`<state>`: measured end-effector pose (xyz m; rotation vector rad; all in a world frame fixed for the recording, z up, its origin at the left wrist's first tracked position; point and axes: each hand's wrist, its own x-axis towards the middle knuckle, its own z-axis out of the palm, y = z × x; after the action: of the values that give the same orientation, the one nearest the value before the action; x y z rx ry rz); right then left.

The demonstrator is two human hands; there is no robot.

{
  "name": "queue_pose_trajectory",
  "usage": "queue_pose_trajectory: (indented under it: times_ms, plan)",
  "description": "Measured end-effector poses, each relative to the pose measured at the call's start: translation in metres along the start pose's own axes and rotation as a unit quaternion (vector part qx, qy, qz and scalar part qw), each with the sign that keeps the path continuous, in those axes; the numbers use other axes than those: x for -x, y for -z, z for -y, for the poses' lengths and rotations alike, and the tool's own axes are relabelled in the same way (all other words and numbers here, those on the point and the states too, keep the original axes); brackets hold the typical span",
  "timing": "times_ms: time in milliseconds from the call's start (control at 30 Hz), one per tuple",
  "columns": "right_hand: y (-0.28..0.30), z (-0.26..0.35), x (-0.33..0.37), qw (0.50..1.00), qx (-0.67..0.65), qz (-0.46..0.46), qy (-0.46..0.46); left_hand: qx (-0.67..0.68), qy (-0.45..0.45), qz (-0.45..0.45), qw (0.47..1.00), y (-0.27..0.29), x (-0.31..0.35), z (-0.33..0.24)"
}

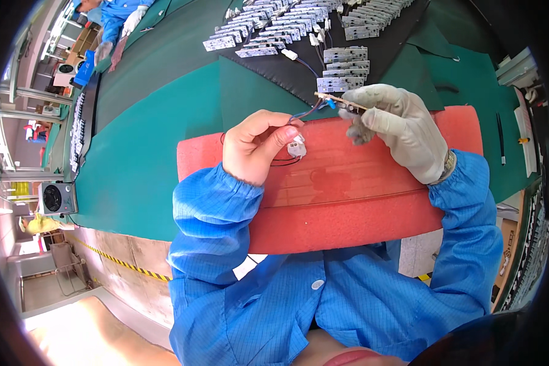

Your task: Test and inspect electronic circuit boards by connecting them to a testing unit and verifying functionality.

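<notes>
My bare left hand point(250, 145) pinches thin dark wires between thumb and fingers. A white plug connector point(296, 148) hangs just under those fingertips. The wires run right to a small circuit board point(341, 101), seen nearly edge-on, with a blue component point(330, 104) at its left end. My right hand point(405, 125), in a white glove with grey-stained fingertips, grips the right end of this board. Both hands are above a red foam pad point(348, 183) at the table's near edge.
Rows of similar circuit boards point(346, 68) with wires and white plugs lie on a black mat point(268, 70) beyond my hands. Green sheeting point(146, 152) covers the table. A black slender tool point(501, 139) lies at right, a fan unit point(56, 198) at left. Another person's blue sleeve point(117, 18) is far left.
</notes>
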<state>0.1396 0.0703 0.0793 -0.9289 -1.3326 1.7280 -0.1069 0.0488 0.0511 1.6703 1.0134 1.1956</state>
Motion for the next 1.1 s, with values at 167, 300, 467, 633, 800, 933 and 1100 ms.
queue_pose_trajectory:
  times_ms: [167,300,467,633,800,933,1100]
  plan:
    - [0.001,0.002,0.005,0.992,0.06,-0.057,0.091,0.073,0.029,-0.017,0.997,-0.002,0.002,0.0]
    - [0.006,0.003,0.003,0.986,0.071,-0.043,0.143,-0.04,-0.006,0.011,0.999,0.003,-0.001,-0.005]
    - [0.014,0.006,0.004,0.984,0.103,-0.015,0.142,-0.105,-0.06,0.132,0.984,0.019,-0.005,-0.004]
    - [0.012,0.007,0.004,0.976,0.165,0.004,0.144,-0.182,-0.097,0.098,0.974,0.019,-0.005,-0.011]
    - [0.011,0.004,0.005,0.976,0.164,-0.036,0.142,-0.147,-0.1,0.066,0.982,0.017,-0.005,-0.001]
    - [0.01,0.008,0.006,0.966,0.208,-0.048,0.146,-0.126,-0.074,0.085,0.986,0.018,-0.002,0.001]
    - [0.027,0.002,-0.002,0.761,0.529,0.046,0.373,-0.145,-0.079,0.136,0.977,0.021,-0.004,0.0]
